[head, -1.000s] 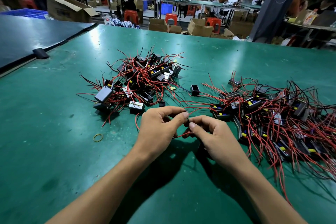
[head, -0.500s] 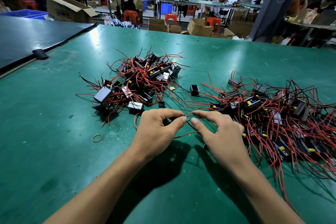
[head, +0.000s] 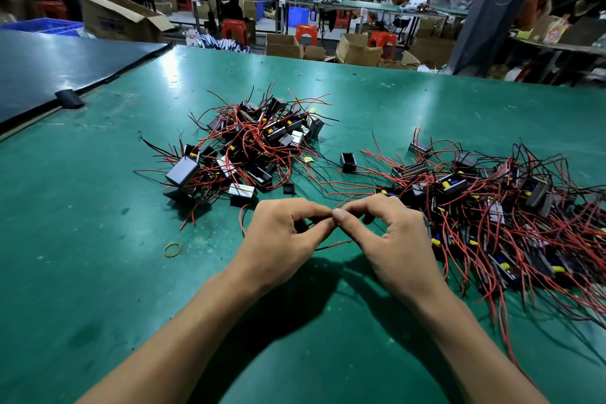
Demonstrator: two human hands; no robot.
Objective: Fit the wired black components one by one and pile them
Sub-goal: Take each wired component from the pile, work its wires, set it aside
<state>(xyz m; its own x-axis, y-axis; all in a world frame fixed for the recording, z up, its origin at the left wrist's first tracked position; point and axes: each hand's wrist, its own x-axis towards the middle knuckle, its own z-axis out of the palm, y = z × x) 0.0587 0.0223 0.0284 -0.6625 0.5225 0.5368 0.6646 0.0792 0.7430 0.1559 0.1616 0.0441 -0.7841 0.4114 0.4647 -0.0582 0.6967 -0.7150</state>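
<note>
Red wire is the only part of the piece in hand that shows. It runs between the two palms, low over the desk and just in front of the person. The black body on its end, if there is one in there, is hidden behind the fingers.

And here's the change: a second ago the two hands sat slightly apart with a small dark piece showing between them, and half a second ago the right hand's fingers were stretched out. Now the tips have closed up and touch. The left hand pinches thumb to forefinger on the lead. The right hand does the same, its other fingers curled under. Both are narrow and tight, nothing wide about them.

That reads to me as the fitting step itself, a lead being pressed or threaded home, not a pick or a drop. This one isn't piled yet.

Either side, nothing has shifted. The left heap lies beyond the left hand, and the bigger right heap spreads out beside the right hand. I can't tell which holds the finished ones. One loose black casing sits alone between them, and a yellow rubber band lies left of the wrist.
</note>
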